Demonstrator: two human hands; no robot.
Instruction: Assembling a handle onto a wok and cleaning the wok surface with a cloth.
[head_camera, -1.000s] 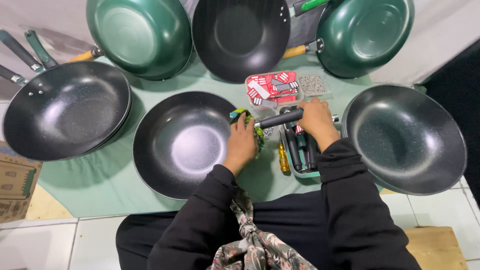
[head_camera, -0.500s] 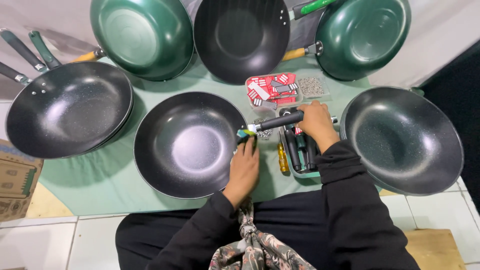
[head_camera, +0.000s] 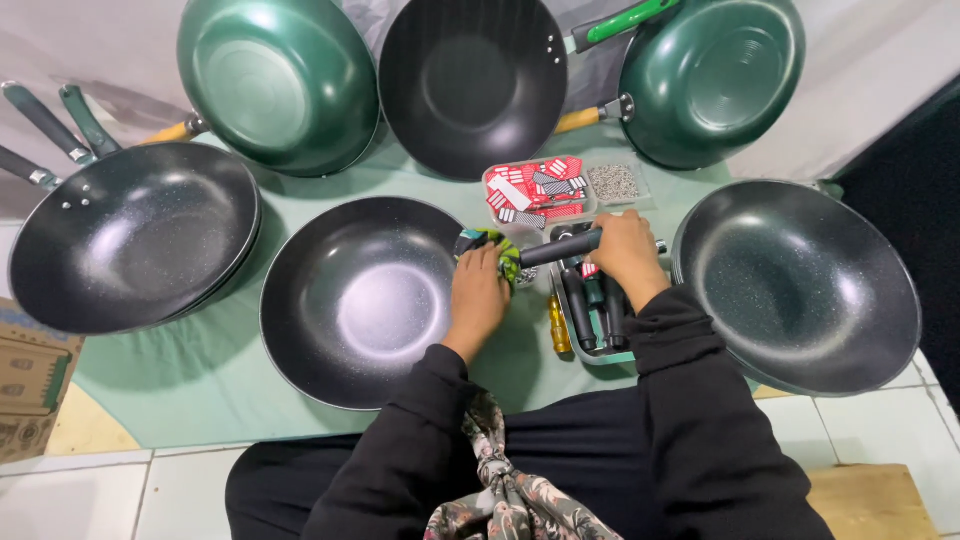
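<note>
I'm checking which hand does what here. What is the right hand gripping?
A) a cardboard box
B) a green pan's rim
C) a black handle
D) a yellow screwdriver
C: the right hand is closed around the black handle, pointing toward the centre black pan.

A pan (head_camera: 365, 300) sits directly before the seated person on a cloth-covered floor (head_camera: 150, 390), with another pan (head_camera: 130, 245) to its left and one (head_camera: 800, 285) to its right. Behind them, three more pans (head_camera: 275, 80) (head_camera: 470, 80) (head_camera: 715, 80) lean in a row. Between the centre and right pans lies a tray of handles (head_camera: 590, 310), a screwdriver (head_camera: 558, 325) beside it, with small boxes (head_camera: 540, 190) (head_camera: 614, 182) just behind. A carton (head_camera: 30, 375) stands at far left.
</note>
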